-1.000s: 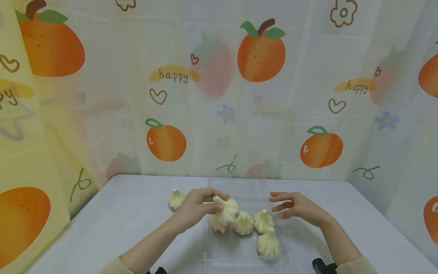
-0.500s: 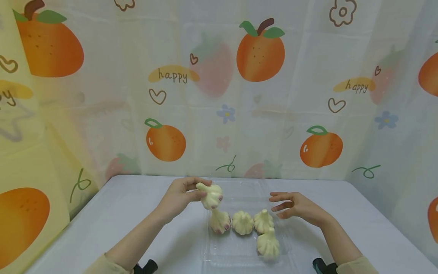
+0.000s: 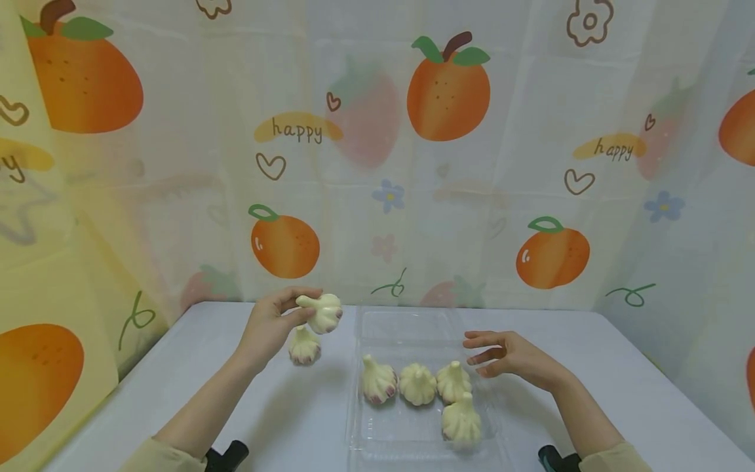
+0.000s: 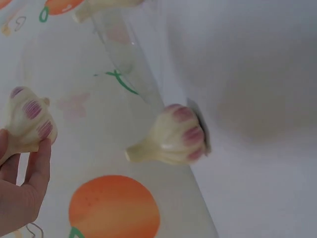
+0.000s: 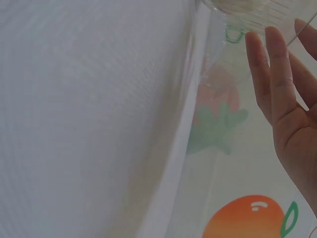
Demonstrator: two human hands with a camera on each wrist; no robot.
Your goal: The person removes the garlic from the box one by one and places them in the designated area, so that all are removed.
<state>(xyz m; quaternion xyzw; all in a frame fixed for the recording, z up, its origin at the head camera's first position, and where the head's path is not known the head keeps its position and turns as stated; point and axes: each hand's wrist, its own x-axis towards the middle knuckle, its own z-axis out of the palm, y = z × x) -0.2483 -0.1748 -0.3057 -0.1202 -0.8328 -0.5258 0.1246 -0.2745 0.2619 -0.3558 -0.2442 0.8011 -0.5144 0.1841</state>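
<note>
My left hand (image 3: 273,328) pinches a garlic bulb (image 3: 324,313) by its stem end, raised above the table left of the clear tray (image 3: 407,429). Below and beside it, a second bulb (image 3: 305,347) stands on the table; in the left wrist view that bulb (image 4: 176,135) is near the centre, and the held bulb (image 4: 29,119) is at the left edge. Several bulbs rest in the tray, among them a purple-tinged one (image 3: 378,380) at its left. My right hand (image 3: 519,357), fingers relaxed and holding nothing, hovers by the tray's right side, also seen in the right wrist view (image 5: 292,104).
The white table (image 3: 590,367) reaches back to a curtain (image 3: 377,229) printed with oranges and strawberries. Another sheet (image 3: 59,275) hangs at the left. The tray's clear rear part (image 3: 407,324) extends toward the back edge.
My left hand has lifted the bulb out from over the tray and carried it leftward and up, uncovering the bulb below it. The right hand has stayed in place.
</note>
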